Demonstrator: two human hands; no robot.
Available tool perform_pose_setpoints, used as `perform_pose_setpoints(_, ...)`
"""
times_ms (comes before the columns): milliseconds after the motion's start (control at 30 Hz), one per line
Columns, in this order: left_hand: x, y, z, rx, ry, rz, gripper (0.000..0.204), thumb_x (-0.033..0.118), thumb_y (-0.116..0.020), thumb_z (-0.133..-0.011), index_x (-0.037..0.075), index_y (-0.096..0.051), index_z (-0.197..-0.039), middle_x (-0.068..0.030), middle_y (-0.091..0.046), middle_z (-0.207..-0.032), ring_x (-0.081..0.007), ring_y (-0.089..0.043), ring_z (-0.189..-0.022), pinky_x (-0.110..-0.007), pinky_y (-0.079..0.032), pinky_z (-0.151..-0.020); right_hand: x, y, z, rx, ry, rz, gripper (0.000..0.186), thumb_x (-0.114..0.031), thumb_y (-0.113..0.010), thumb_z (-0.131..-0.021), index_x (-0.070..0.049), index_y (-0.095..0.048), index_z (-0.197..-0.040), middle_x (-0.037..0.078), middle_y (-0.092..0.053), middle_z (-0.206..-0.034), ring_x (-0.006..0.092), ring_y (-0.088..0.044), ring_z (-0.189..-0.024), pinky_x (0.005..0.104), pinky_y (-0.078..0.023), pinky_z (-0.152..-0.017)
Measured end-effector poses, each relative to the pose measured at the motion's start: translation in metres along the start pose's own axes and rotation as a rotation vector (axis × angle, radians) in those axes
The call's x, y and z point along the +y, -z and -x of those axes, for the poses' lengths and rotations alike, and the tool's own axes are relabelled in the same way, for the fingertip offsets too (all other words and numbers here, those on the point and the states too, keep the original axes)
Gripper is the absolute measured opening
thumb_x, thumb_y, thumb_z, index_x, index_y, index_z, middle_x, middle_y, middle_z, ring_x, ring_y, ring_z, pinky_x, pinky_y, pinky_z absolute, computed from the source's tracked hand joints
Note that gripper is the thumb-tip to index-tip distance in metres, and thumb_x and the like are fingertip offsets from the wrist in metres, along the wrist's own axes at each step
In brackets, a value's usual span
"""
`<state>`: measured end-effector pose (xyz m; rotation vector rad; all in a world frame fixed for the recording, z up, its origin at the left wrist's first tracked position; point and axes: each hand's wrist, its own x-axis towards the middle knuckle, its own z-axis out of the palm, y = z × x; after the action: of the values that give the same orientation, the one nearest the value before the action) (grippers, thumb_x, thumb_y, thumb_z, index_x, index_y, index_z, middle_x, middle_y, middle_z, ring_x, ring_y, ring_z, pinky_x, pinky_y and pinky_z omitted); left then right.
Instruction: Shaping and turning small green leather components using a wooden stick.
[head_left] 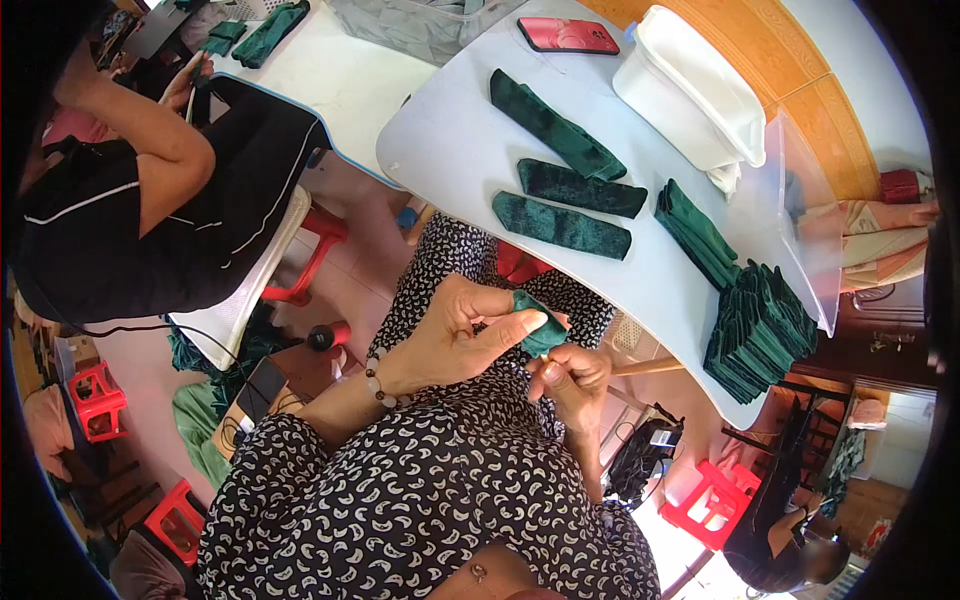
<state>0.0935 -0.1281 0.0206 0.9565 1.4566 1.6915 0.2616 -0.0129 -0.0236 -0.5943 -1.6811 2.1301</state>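
A small, curled piece of dark-green velvet (546,338) is held in the air just off the near edge of a smooth, pale table with rounded corners (450,150), above the lap. The bare left hand (460,330), a beaded bracelet (374,380) at its wrist, pinches the velvet between its thumb and its fingers. The bare right hand (575,385), also off the table's near edge, has its thumb and forefinger pressed together at the velvet's lower end; whether cloth or a tiny pale tip lies between them, I cannot tell. Lying flat across the middle of the table are three dark-green velvet strips (560,225), the two nearer its near edge side by side. Toward the table's right end is a long, folded dark-green velvet bundle (695,232), touching a thick, layered stack of dark-green velvet pieces (760,330) at that end. A red phone (568,36) lies at the table's far left corner, and a white, rounded plastic tub (690,90) stands along its far edge. Beyond the table's left end sits a co-worker in black clothing (230,190).
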Motion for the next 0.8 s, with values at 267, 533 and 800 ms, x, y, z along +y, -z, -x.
perform_pose_setpoints(267,-0.018,0.002,0.001,0.073,-0.003,-0.066,0.021,0.016,-0.059,-0.094,0.002,-0.073,-0.089,0.007,-0.042,-0.049,0.0009,-0.03,-0.049,-0.022,-0.021,-0.041,0.009,-0.01,-0.004,-0.057,-0.078,-0.074,0.021,-0.019,-0.059,-0.095,0.001,-0.065,-0.091,0.007,-0.063,-0.065,0.0039,-0.047,-0.049,0.0178,-0.034,-0.045)
perform_pose_setpoints(533,-0.012,-0.002,-0.003,0.07,0.032,0.071,0.03,0.023,-0.066,-0.09,-0.003,-0.067,-0.105,-0.0053,-0.07,-0.084,-0.0041,-0.058,-0.07,-0.02,-0.048,-0.062,0.015,-0.016,0.0,0.204,0.18,0.269,0.013,-0.008,-0.068,-0.088,0.002,-0.064,-0.094,0.005,-0.066,-0.072,0.0105,-0.062,-0.062,0.0197,-0.045,-0.053)
perform_pose_setpoints(800,0.009,0.027,-0.028,0.018,-0.465,-0.367,0.042,0.028,-0.075,-0.079,0.002,-0.066,-0.11,-0.012,-0.066,-0.105,-0.0233,-0.06,-0.098,-0.032,-0.046,-0.085,0.009,-0.003,0.0,-0.009,0.052,0.047,0.027,-0.02,-0.06,-0.095,0.005,-0.065,-0.092,0.009,-0.065,-0.073,0.0113,-0.06,-0.061,0.0232,-0.046,-0.055)
